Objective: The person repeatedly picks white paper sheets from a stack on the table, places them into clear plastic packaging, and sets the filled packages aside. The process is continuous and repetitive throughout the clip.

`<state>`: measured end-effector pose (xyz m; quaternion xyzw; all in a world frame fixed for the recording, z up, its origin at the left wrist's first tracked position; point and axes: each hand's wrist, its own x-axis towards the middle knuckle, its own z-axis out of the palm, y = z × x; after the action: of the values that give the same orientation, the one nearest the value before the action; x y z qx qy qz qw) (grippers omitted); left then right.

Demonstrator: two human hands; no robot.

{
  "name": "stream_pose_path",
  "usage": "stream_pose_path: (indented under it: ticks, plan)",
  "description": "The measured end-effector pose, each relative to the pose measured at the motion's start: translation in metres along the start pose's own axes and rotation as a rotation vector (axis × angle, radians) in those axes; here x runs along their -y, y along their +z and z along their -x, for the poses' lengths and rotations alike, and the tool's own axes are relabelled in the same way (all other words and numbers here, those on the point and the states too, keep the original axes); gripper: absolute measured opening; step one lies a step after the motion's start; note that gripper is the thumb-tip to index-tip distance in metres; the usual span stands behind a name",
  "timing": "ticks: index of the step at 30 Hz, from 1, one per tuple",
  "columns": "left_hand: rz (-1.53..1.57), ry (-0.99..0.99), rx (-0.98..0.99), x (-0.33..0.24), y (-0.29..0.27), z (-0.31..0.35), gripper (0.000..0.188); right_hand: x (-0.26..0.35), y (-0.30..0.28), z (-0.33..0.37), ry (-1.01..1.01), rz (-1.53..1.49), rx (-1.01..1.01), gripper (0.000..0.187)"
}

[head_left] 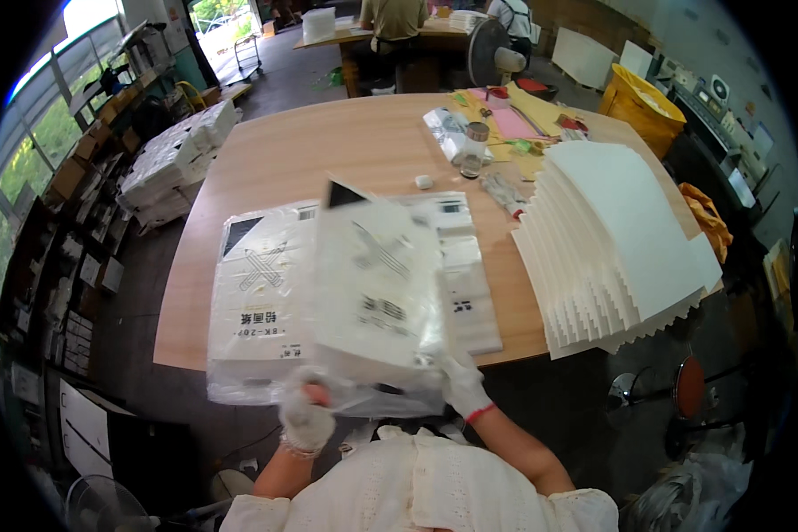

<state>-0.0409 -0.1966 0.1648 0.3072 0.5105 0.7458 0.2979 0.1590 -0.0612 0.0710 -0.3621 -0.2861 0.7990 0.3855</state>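
A pack of white paper in a clear plastic bag [377, 275], with a black corner and dark print, is tilted up in front of me and slightly blurred. My right hand [464, 387], in a white glove with a red cuff, grips its lower right corner. My left hand [308, 415], also gloved, is closed at the bag's lower left edge; a reddish patch shows at its fingers, partly smeared. Under and left of this pack lies another bagged paper pack [262, 293] with similar print. More clear plastic bags [474, 297] lie flat beneath it on the right.
On the wooden table [319, 142], a fanned stack of white sheets [612, 230] stands at right. A glass jar [474, 146], a white plastic packet [446, 131] and coloured papers [510, 120] lie toward the back. A red stool [689, 387] is at lower right. Wrapped stacks [182, 151] stand left.
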Motion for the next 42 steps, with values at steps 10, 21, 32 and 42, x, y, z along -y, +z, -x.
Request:
stream_pose_path:
  ticks: [10, 21, 32, 42]
  plan:
    - [0.017, 0.052, -0.726, 0.056, -0.229, -0.069, 0.019, -0.098, 0.130, -0.031, 0.094, 0.868, 0.462, 0.030]
    - [-0.786, 0.199, 0.694, 0.146, 0.027, -0.003, 0.015, 0.001, -0.075, 0.011, 0.320, 0.746, 0.032, 0.031]
    - [-1.089, 0.047, 0.792, 0.209, 0.106, -0.099, 0.019, 0.003, -0.082, -0.018, 0.223, 0.394, -0.032, 0.031]
    - [0.033, -0.439, 0.219, 0.197, 0.100, -0.186, 0.020, 0.047, -0.107, -0.096, -0.151, 1.433, -0.298, 0.025]
